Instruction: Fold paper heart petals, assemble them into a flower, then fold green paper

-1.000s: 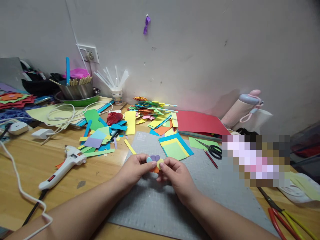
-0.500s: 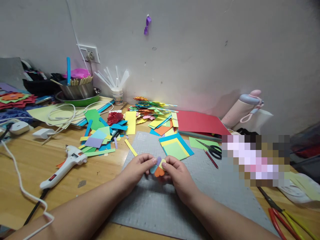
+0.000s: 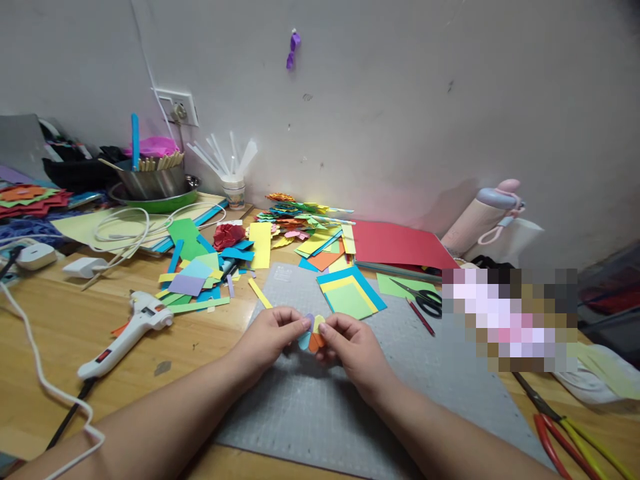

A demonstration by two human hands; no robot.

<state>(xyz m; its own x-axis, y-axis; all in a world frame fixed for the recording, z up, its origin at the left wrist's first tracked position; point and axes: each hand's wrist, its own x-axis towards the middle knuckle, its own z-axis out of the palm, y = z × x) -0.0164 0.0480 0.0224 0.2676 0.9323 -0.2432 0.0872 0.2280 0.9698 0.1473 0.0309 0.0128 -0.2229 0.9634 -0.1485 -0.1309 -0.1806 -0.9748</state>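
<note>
A small paper flower (image 3: 312,333) made of heart-shaped petals in purple, blue, orange and yellow is held between both hands over the grey cutting mat (image 3: 350,407). My left hand (image 3: 270,337) pinches its left side with thumb and fingers closed. From the right, my right hand (image 3: 350,347) pinches the other side. Both hands hover just above the mat, near its far half.
A white glue gun (image 3: 127,333) lies on the wooden table at left, its cord trailing. Coloured paper scraps (image 3: 210,267) and stacked sheets (image 3: 353,293) lie beyond the mat. Black scissors (image 3: 425,300) and a red pencil (image 3: 421,317) sit right; red-and-yellow scissors (image 3: 570,430) at far right.
The paper flower has turned in my fingers and dropped slightly; the purple petal now points up and left. Both hands stay closed on it in nearly the same place.
</note>
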